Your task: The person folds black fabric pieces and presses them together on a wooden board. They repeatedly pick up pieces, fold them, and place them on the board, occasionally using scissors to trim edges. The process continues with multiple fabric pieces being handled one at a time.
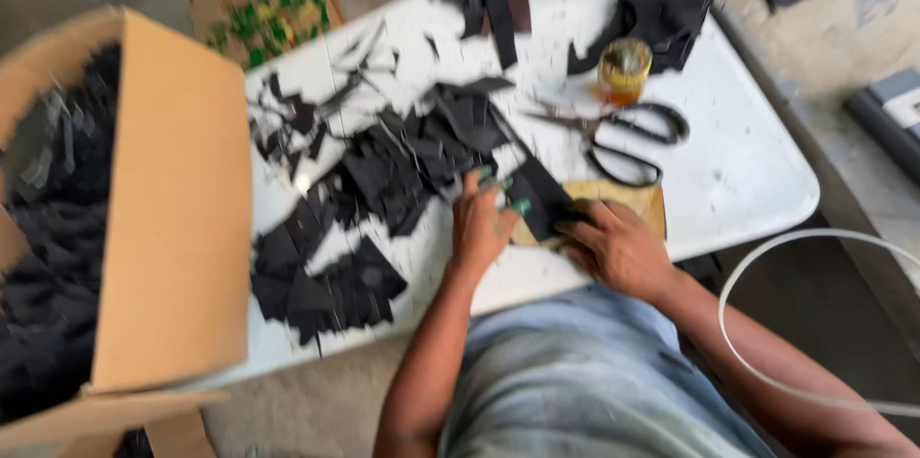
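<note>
Beside scissors (628, 140), both hands (479, 223) (618, 247) seemingly pinch a black strip (541, 197) amid scraps (383, 171).

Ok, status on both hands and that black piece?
Left hand and right hand pressing black piece onto tan board. Scissors lie beyond, apart.

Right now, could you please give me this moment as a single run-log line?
left hand: on black piece | right hand: pressing it onto tan board | scissors: idle on white table | cardboard box: left

Small craft workshop: white table (747, 180) w/ black scraps (383, 171), scissors (623, 137), glue jar (624, 70), scrap-filled carton (172, 209).
</note>
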